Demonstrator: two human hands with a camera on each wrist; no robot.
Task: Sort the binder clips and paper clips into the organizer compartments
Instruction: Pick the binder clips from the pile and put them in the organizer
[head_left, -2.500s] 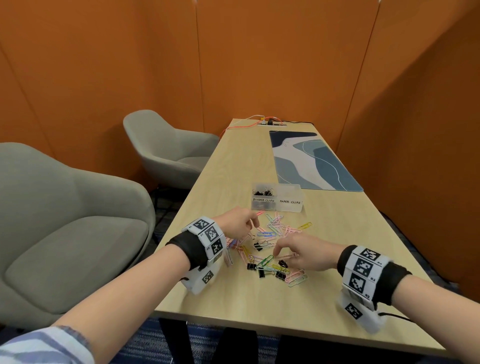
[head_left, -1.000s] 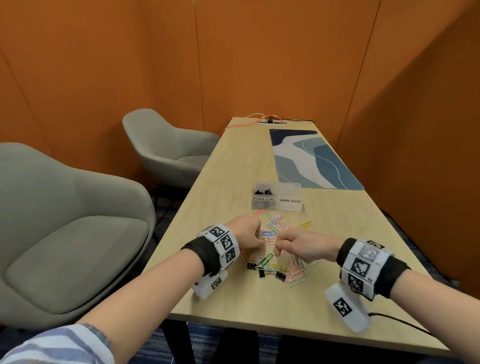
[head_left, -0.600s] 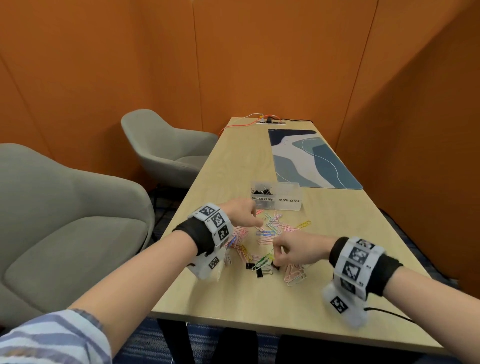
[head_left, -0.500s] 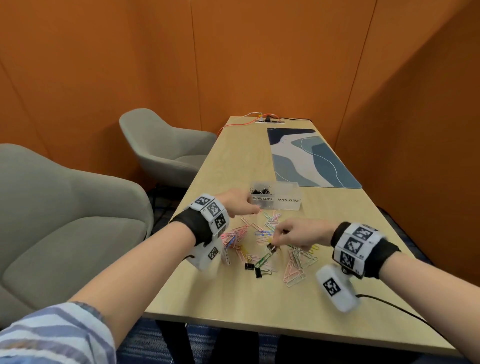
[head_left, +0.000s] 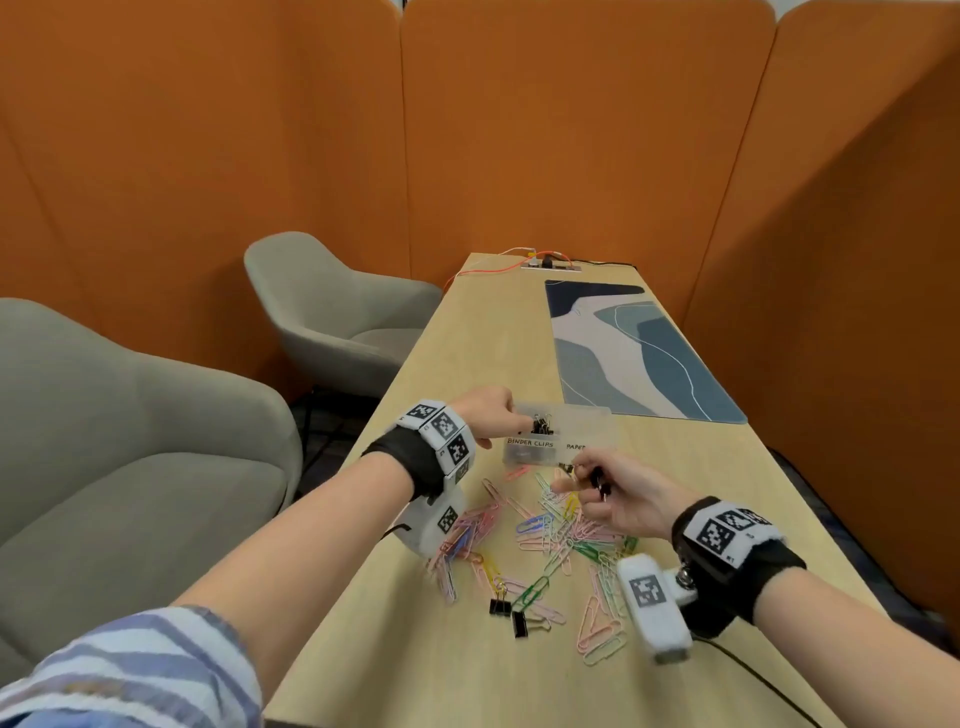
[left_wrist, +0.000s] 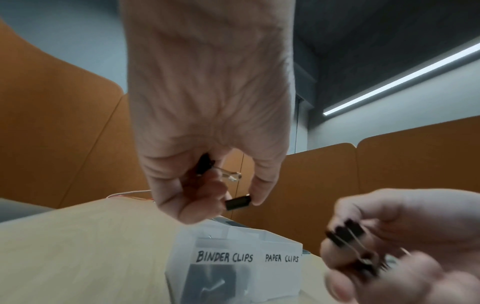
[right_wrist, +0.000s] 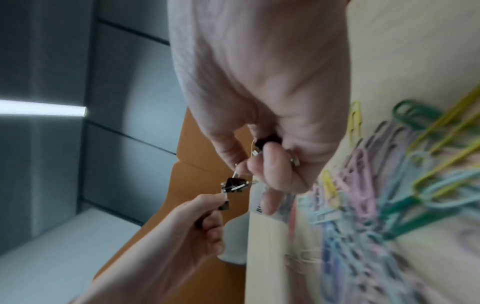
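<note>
Two hands are raised above the table (head_left: 363, 649), each holding black binder clips. The left hand (head_left: 485, 418) sits over the near-left end of the clear organizer (head_left: 587, 418), fingers curled, thumb and fingertip pinching a black binder clip (left_wrist: 237, 203) above the compartment labelled BINDER CLIPS; a second clip is tucked in its palm. Several black clips already lie in that compartment (head_left: 540, 423). The right hand (head_left: 621, 496) hovers just in front of the organizer, fingers closed on a small bunch of binder clips (right_wrist: 233, 185). The paper clips (head_left: 550, 525), in assorted colours, lie scattered on the table nearer the person, with two loose binder clips (head_left: 509, 616) at the near edge of the scatter.
</note>
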